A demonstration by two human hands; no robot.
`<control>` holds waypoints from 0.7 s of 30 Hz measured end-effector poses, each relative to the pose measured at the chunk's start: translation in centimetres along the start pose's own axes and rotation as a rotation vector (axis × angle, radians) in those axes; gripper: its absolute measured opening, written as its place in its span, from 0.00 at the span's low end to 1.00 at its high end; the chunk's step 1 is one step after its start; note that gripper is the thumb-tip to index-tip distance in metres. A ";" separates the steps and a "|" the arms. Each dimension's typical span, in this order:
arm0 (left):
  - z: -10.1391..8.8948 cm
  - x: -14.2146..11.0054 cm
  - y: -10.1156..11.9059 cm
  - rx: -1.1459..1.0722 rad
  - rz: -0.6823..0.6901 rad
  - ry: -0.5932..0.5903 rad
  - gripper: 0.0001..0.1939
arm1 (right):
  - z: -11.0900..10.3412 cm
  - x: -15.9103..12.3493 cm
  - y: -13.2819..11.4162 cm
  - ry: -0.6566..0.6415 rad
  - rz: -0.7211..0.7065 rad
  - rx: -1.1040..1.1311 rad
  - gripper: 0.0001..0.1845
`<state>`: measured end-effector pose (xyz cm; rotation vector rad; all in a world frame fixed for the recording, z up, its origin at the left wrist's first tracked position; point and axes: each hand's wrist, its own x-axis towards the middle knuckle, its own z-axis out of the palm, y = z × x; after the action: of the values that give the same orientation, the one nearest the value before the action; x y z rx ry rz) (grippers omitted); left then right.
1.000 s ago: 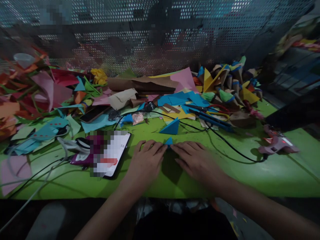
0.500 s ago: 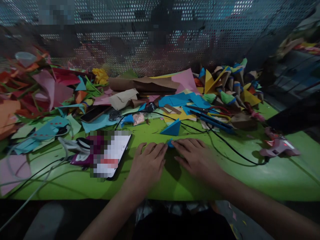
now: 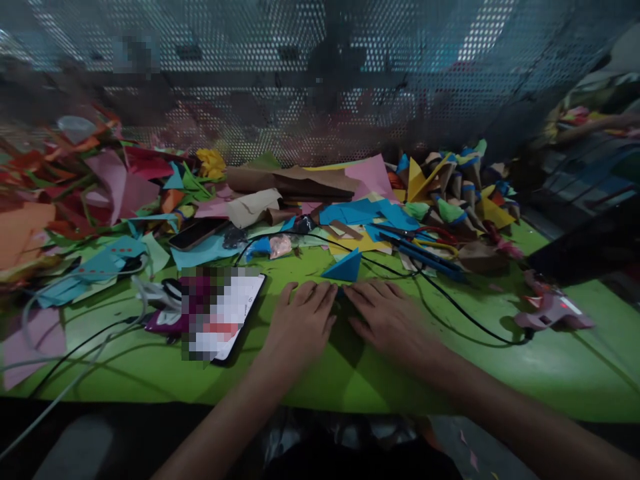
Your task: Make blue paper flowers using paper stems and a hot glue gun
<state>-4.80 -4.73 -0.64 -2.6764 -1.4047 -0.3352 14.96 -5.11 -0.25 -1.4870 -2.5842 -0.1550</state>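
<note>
A small piece of folded blue paper (image 3: 341,292) shows as a sliver between my fingertips, mostly covered by them. My left hand (image 3: 305,320) lies palm down, its fingers together and pressing at the paper's left side. From the other side my right hand (image 3: 387,317) holds the paper down on the green tabletop, fingers bent slightly and thumb tucked below. Just beyond the fingertips stands a folded blue paper triangle (image 3: 344,266), apart from both hands. To the left of my left hand lies a phone (image 3: 245,303) with a lit, partly blurred screen.
Coloured paper scraps (image 3: 120,187) heap up at the back left. Paper cones (image 3: 460,180) pile at the back right, near scissors (image 3: 435,237). A black cable (image 3: 455,307) runs to a pink device (image 3: 555,313). Perforated metal panel (image 3: 280,113) rises behind the table (image 3: 180,380).
The view has shifted slightly, so the table sits a little lower. Less of the small blue paper shows between my fingertips. Both hands stay in nearly the same place.
</note>
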 end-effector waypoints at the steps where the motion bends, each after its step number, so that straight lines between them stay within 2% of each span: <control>1: 0.1 -0.1 0.1 -0.006 -0.001 0.007 0.21 | 0.1 0.0 0.1 0.003 0.002 0.003 0.22; 9: 0.4 -0.3 0.0 -0.070 0.007 -0.006 0.22 | 0.3 -1.1 1.2 0.017 -0.041 0.041 0.24; 15: 0.4 0.7 -0.2 -0.047 0.000 -0.018 0.22 | -0.1 -0.2 1.3 0.011 -0.036 0.080 0.24; 21: 0.3 -0.2 0.4 -0.050 0.001 -0.029 0.24 | -0.4 -0.7 0.9 0.001 -0.082 0.085 0.26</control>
<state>-4.52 -5.01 -0.99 -2.7320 -1.4212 -0.3371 16.16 -5.35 0.05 -1.3537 -2.6173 -0.0546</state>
